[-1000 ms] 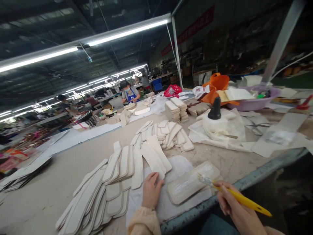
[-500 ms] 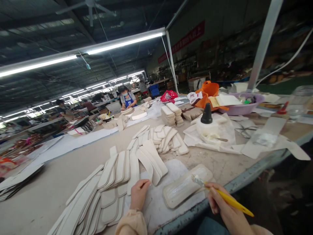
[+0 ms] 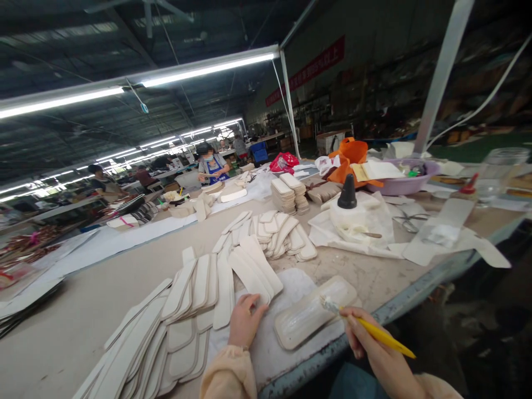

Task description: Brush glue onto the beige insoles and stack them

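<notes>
A brush with a yellow handle (image 3: 388, 339) is gripped in my right hand (image 3: 369, 346). Its pale bristles touch a rounded, off-white flat piece (image 3: 293, 326), whose upper face is streaked with a wet, shiny coating. This piece lies at a slant on a whitish sheet (image 3: 266, 354) near the table's edge. My left hand (image 3: 245, 321) is at the lower end of several fanned off-white strips (image 3: 253, 269), thumb and fingers apart. Whether its fingertips press on the strips is hard to see. Overlapping rows of similar pieces (image 3: 183, 343) spread out left of that hand.
Beyond the strips stand neat stacks of small pieces (image 3: 288, 191). At the right are a white container with a black cone top (image 3: 347, 194), scissors (image 3: 409, 221), a purple basin (image 3: 409, 185) and a clear jar (image 3: 501, 172). A co-worker (image 3: 213, 166) sits across the table.
My left hand has gone from a pinch to parted fingers, turning toward the fanned strips. The brush has shifted slightly left along the coated piece. The view has also moved a little.
</notes>
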Tool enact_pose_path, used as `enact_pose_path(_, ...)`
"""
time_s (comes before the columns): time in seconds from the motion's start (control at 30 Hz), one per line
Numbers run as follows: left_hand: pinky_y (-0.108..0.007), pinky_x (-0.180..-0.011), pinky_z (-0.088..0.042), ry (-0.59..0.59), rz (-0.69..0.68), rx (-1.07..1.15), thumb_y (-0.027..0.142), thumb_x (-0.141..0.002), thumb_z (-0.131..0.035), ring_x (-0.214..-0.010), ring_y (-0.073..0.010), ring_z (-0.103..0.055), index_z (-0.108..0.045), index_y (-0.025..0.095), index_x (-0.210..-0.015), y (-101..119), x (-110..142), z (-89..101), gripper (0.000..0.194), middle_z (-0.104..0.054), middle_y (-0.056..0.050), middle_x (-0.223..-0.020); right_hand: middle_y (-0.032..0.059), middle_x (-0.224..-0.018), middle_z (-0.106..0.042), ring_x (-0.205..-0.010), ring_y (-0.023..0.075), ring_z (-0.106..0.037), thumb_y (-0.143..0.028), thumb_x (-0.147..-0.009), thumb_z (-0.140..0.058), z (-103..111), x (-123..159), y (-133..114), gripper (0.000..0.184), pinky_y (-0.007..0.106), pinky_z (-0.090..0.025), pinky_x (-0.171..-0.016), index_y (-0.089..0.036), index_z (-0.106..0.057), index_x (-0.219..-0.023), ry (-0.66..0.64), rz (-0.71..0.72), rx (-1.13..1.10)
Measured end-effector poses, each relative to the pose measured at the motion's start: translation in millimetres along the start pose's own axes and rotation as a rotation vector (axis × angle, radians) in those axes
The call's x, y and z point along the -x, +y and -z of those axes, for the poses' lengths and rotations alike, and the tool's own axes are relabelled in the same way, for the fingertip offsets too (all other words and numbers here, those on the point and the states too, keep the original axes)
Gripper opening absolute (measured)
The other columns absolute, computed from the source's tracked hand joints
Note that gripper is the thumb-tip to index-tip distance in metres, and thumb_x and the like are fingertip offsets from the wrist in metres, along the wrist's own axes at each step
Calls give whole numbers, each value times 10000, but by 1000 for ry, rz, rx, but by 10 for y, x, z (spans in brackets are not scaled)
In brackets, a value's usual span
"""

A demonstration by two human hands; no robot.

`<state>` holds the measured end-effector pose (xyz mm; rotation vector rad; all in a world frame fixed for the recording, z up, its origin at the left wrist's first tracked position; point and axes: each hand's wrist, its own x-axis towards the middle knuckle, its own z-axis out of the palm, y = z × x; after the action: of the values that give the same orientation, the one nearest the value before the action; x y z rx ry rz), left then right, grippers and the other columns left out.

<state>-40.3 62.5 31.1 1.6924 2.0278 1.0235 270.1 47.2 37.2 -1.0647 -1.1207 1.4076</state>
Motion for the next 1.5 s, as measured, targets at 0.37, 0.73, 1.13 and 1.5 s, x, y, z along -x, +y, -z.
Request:
enact_pose_path(0.37,-324,-789,-535,-79,9,-24,353,-771,-621,-763,-159,-650,-726,194,-963,60,-50,36,271,-676,-70,-1038,-27,-581,-527,-498,131,-475,-523,-827,-601,6,-8,16,363,251,-402,-476,-213,-592,-1016,-1,-1,15)
enact_pose_path(0.73,-359,-759,-448,-97,240,-359,431,-745,-565,-877,-275,-645,-657,154,-878,419,-195,3,320,-691,-147,-939,-24,-583,-526,-504,134,-471,-526,-817,-613,9,-4,27,364,254,-403,-477,-222,-601,-1018,-8,-25,-10)
enact_pose_path(1.13,-327,-711,-438,60,275,-420,174,-760,-473,-799,-248,-664,-614,197,-905,328,-176,195,204,-706,-101,-809,-4,-578,-557,-479,147,-499,-500,-777,-658,10,-9,51,354,267,-423,-452,-218,-651,-991,38,29,-18)
enact_pose_path(1.5,-317,-735,-535,276,206,349,435,-778,-591,-789,-202,-672,-582,190,-1073,641,444,779,384,-722,-36,-887,89,-1163,-633,-920,214,-662,-430,-866,-598,-100,-122,-330,284,341,-553,-772,-244,-515,-1065,31,149,-58)
